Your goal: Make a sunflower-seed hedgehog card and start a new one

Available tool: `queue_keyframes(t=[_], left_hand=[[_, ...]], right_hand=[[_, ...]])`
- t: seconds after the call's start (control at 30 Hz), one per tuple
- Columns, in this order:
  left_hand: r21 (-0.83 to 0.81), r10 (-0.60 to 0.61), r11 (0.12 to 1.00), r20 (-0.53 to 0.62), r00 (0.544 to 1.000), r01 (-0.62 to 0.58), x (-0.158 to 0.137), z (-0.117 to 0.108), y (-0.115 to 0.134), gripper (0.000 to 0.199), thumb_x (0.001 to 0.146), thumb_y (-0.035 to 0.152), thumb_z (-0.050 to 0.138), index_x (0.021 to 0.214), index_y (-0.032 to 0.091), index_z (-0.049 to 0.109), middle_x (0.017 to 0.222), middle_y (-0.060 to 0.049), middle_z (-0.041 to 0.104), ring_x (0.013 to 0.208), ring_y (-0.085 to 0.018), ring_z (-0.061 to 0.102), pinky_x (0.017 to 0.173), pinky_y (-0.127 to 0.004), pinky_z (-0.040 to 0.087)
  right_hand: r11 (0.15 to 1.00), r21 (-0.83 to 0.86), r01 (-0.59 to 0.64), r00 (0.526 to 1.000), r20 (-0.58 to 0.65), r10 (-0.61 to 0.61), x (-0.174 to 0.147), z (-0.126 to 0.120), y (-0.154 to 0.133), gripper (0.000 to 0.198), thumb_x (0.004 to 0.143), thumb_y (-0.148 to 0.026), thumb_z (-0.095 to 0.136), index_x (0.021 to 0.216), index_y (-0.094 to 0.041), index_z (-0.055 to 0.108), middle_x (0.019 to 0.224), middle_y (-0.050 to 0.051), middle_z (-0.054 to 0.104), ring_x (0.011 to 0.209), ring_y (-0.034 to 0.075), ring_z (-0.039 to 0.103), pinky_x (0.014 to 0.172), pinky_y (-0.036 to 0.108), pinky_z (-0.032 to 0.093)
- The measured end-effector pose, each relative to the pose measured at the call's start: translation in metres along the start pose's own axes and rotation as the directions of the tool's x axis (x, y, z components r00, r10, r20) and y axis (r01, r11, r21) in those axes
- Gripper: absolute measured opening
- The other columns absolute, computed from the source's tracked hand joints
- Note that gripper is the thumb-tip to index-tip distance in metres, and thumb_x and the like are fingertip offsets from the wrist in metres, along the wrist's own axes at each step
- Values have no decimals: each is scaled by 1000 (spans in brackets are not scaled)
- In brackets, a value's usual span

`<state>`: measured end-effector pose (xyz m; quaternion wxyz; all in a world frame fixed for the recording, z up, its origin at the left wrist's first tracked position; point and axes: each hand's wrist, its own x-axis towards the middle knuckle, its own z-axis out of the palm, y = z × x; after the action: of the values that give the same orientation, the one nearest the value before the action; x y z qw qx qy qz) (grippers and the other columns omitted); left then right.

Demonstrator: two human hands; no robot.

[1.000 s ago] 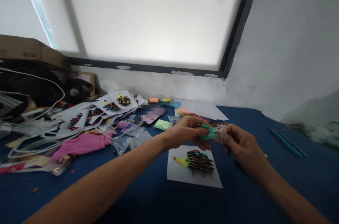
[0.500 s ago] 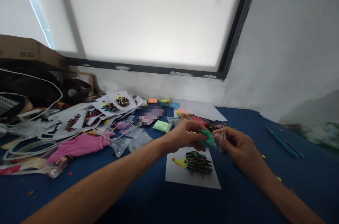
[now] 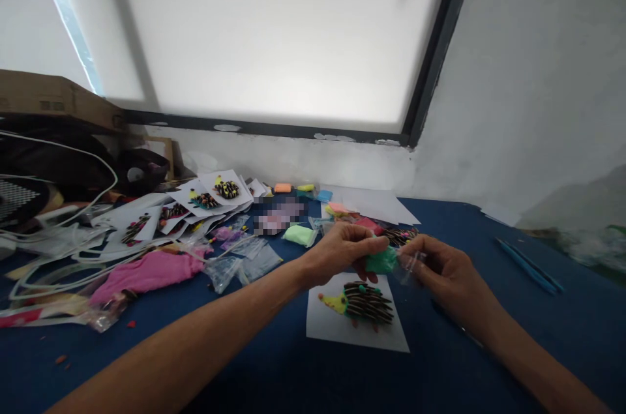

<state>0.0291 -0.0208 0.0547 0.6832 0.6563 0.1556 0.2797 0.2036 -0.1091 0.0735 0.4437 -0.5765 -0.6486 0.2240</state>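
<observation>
My left hand [image 3: 349,250] is closed on a small plastic bag of green modelling clay [image 3: 382,261], its thumb lying along the top. The fingers of my right hand [image 3: 437,267] pinch the clear end of the same bag. Just below, on the blue table, lies a white sheet of paper [image 3: 337,330] bearing a hedgehog picture [image 3: 366,304]. It has a yellow clay face, dark striped spines and small green clay pieces on its back. A second dark spiny piece [image 3: 398,235] with pink bits sits behind my hands, partly hidden.
Finished hedgehog sheets [image 3: 227,187] are piled at the back left. Nearby are a pink cloth-like item [image 3: 147,274], clear bags [image 3: 254,261], white cables [image 3: 44,277] and a pale green clay packet [image 3: 299,235]. Blue tweezers [image 3: 531,264] lie at the right. A cardboard box [image 3: 59,98] stands far left.
My left thumb has moved over the top of the green clay bag. My right fingers have shifted slightly along the bag's clear end. The hedgehog sheet stays in place.
</observation>
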Motion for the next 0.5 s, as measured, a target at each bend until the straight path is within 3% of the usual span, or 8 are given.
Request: queue_keyframes(t=[0.2,0.4,0.5], left_hand=[[70,-21,997,31,999,19,-2,3,5,39,87,48,63,75,10,64,66,-3,62,54,-11,62,50,-21,46],[-82,-3,997,15,1000,4,2,2,-5,37,74,43,78,85,10,67,74,-4,65,61,-12,64,59,-26,52],[-123,-38,992,7,999,39,2,2,-6,39,68,43,82,80,10,65,70,-2,64,60,-11,61,60,-26,50]], right_hand=[[999,22,31,999,-44,-30,0,3,5,33,80,-54,60,68,-23,56,50,-4,51,45,12,48,45,26,41],[1000,29,13,999,-40,-12,-1,9,10,32,80,-52,61,68,-22,56,49,-4,50,45,13,47,43,25,40],[1000,23,17,999,-36,-16,-1,9,9,33,79,-54,61,72,-22,61,57,-2,56,51,14,52,47,26,44]])
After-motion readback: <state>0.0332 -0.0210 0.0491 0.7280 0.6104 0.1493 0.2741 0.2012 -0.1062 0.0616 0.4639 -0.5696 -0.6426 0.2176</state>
